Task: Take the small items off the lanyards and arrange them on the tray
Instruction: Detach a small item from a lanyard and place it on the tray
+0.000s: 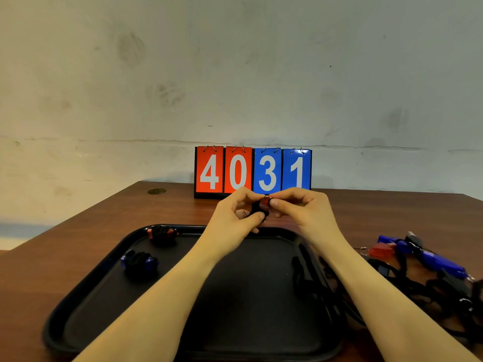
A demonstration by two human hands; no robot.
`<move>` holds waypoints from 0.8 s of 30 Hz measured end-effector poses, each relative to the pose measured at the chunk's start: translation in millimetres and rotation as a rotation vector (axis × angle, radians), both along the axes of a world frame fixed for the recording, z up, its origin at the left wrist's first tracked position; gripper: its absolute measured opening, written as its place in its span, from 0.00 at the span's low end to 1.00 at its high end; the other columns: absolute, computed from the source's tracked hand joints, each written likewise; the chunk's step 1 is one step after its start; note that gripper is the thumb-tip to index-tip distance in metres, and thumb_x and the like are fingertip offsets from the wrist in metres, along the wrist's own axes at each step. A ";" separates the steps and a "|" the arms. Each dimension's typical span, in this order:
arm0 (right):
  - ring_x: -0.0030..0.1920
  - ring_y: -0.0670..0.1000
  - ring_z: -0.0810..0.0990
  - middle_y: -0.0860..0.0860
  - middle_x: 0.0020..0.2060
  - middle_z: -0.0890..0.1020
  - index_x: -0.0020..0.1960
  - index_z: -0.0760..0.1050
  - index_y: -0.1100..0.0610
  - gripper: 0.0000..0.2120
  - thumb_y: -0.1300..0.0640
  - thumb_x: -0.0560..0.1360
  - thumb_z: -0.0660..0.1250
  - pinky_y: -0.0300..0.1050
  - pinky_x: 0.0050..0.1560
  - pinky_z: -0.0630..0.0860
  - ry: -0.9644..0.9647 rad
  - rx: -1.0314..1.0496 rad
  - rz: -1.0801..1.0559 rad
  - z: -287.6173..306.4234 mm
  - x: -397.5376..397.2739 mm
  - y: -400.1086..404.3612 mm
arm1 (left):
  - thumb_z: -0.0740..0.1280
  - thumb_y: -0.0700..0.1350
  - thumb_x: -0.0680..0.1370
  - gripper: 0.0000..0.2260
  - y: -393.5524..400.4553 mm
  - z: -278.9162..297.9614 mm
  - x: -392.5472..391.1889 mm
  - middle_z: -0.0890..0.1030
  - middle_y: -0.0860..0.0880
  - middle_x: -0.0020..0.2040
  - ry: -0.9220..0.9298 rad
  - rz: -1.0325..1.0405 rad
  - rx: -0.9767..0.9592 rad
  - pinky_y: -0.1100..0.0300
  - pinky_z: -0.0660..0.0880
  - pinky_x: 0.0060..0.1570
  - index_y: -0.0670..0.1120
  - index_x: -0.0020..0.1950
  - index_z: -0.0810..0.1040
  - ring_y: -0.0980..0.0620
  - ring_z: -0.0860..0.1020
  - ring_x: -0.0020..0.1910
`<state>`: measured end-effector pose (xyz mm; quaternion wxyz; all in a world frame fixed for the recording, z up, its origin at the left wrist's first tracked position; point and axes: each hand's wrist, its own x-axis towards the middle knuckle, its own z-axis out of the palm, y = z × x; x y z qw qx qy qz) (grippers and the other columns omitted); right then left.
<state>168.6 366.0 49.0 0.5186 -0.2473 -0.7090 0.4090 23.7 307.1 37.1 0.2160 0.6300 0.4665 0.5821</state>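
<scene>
Head view: two hands working one small red item above the tray's far edge.

Left hand (236,212) and right hand (300,207) are both pinching the red item (265,201), with black cord (257,211) bunching beneath it. Black tray (86,288) is carrying a red-and-black bundle (162,234) and a blue-and-black bundle (139,261); the lanyard pile (431,270) is lying right of it, on the table (65,244). Scoreboard (253,171) is showing 4031.

Small red item (265,200) mostly hidden between fingertips of left hand (236,212) and right hand (300,207); shape not clear. Black cord (257,212) below fingertips bunched, blurry. Tray (86,288) near edge cut off at bottom. Lanyard pile (431,278), far right of fingers, tangled, cut off by right edge.
</scene>
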 end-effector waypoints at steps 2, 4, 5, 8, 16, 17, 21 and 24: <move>0.40 0.46 0.82 0.48 0.36 0.84 0.41 0.81 0.52 0.06 0.63 0.71 0.70 0.37 0.45 0.79 -0.050 0.037 -0.033 0.0 1.2 1.5 | 0.66 0.35 0.75 0.11 0.7 -0.9 0.4 0.77 0.52 0.52 0.018 -0.010 -0.006 0.64 0.78 0.39 0.50 0.50 0.73 0.53 0.81 0.45; 0.39 0.45 0.82 0.49 0.36 0.84 0.42 0.81 0.54 0.05 0.63 0.71 0.70 0.38 0.46 0.79 -0.088 0.059 -0.041 -0.1 1.8 1.7 | 0.65 0.35 0.76 0.12 2.4 -2.4 1.9 0.76 0.53 0.53 0.050 -0.026 -0.023 0.63 0.78 0.40 0.51 0.50 0.70 0.51 0.80 0.48; 0.39 0.44 0.82 0.49 0.36 0.84 0.43 0.81 0.54 0.05 0.63 0.72 0.70 0.37 0.45 0.79 -0.105 0.068 -0.044 -0.3 1.8 1.4 | 0.64 0.35 0.77 0.12 3.3 -3.4 2.6 0.76 0.53 0.53 0.070 -0.032 -0.034 0.63 0.78 0.41 0.53 0.50 0.69 0.51 0.79 0.49; 0.38 0.44 0.82 0.49 0.36 0.83 0.42 0.80 0.53 0.05 0.63 0.72 0.69 0.34 0.42 0.78 -0.142 0.079 -0.052 0.4 1.0 -1.1 | 0.61 0.36 0.78 0.13 4.1 -6.6 3.3 0.73 0.57 0.52 0.142 -0.019 -0.052 0.68 0.75 0.46 0.55 0.52 0.65 0.59 0.75 0.53; 0.41 0.47 0.83 0.52 0.39 0.83 0.41 0.78 0.53 0.07 0.64 0.72 0.68 0.38 0.44 0.80 -0.143 0.095 -0.051 -1.2 -3.0 -6.8 | 0.64 0.43 0.78 0.12 3.5 -8.9 8.0 0.73 0.57 0.50 0.289 0.118 0.044 0.75 0.72 0.46 0.53 0.53 0.62 0.61 0.75 0.52; 0.42 0.48 0.83 0.52 0.39 0.83 0.40 0.78 0.53 0.07 0.64 0.72 0.68 0.38 0.44 0.80 -0.137 0.091 -0.055 -1.0 -3.4 -7.0 | 0.63 0.42 0.78 0.12 3.7 -8.8 8.1 0.74 0.56 0.50 0.300 0.122 0.050 0.75 0.72 0.46 0.53 0.53 0.62 0.61 0.75 0.52; 0.43 0.51 0.82 0.53 0.38 0.82 0.39 0.77 0.54 0.07 0.65 0.72 0.68 0.42 0.46 0.80 -0.113 0.070 -0.105 -1.4 -5.7 -6.7 | 0.63 0.40 0.78 0.12 4.8 -7.9 11.5 0.74 0.55 0.51 0.330 0.143 0.061 0.72 0.72 0.47 0.53 0.53 0.62 0.58 0.75 0.52; 0.43 0.51 0.81 0.52 0.37 0.81 0.38 0.75 0.55 0.07 0.65 0.71 0.68 0.43 0.46 0.80 -0.104 0.071 -0.165 -2.8 -9.1 -7.4 | 0.62 0.39 0.78 0.12 5.4 -7.1 14.2 0.75 0.54 0.53 0.340 0.148 0.069 0.71 0.72 0.48 0.53 0.52 0.62 0.58 0.75 0.54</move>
